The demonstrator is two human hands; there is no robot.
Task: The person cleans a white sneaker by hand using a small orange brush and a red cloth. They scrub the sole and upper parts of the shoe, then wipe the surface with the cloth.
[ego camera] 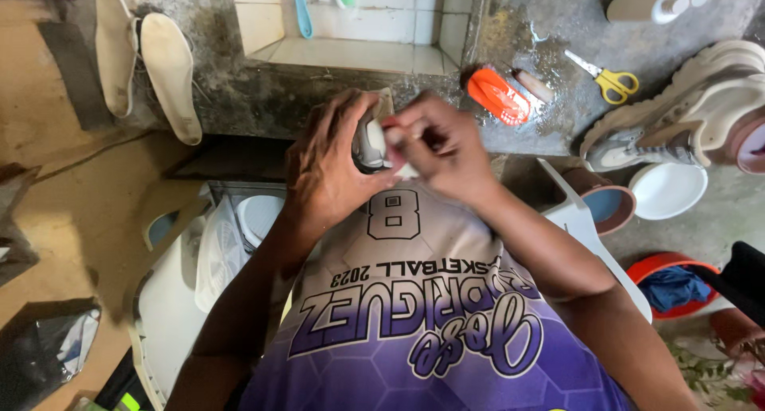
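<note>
A grey-and-white shoe (369, 142) is held up close to the chest, just in front of the concrete counter (550, 29) edge. It is gripped by the left hand (327, 168), fingers curled closed around its side; most of the shoe is hidden by both hands. The right hand (440, 148) is pressed against the shoe, fingers pinched shut on something small and pale, with a red bit showing at the fingertips; what it is cannot be told.

On the wet counter just beyond: an orange brush (498, 95), a brown stick-like item (532, 84), yellow-handled scissors (610, 80), a white bottle (649, 6) lying down. A second shoe (677, 116) rests at the right edge. 2 white insoles (147, 60) lie at the left. A tiled sink (351, 29) sits behind. Below right, a white bowl (668, 189) and a red basin (673, 283) with a blue cloth (673, 287).

Risks, judged: the counter is wet, so the grip on the shoe could slip. The pinched item is small and could be dropped onto the lap. The second shoe overhangs the edge and could be knocked off by an elbow.
</note>
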